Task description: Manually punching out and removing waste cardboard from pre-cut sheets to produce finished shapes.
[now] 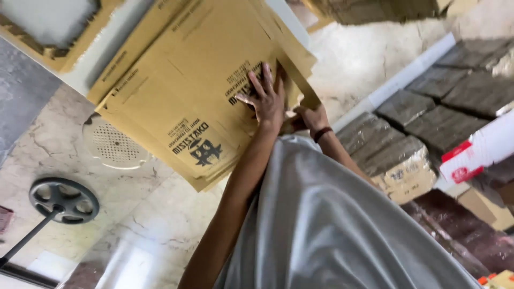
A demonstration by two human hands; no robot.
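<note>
I am pressing my left hand [267, 99] flat on the top sheet of a stack of flattened brown cardboard boxes [187, 91], fingers spread and straight, so this grip is apart and clamped on nothing. The palm is lying near the stack's right-hand edge, just beside a black printed panel. My right hand [311, 118], with a dark band at the wrist, is reaching in at that same edge, just to the right of the left hand and partly hidden behind it and a raised flap [300, 80]; I cannot tell whether its fingers are closing on the flap or only touching it.

The stack is lying straight ahead of both hands, spreading away from them to the left. Its long axis is running diagonally in the view, from the lower middle up towards the top right, and the printing is reading upside down to me. The left hand is the nearer one to the stack's middle.

To the right of the stack, wrapped bundles of cardboard [407, 160] are lying in rows. Left of it, a round fan base [64, 199] is standing on the marble floor [134, 225].
</note>
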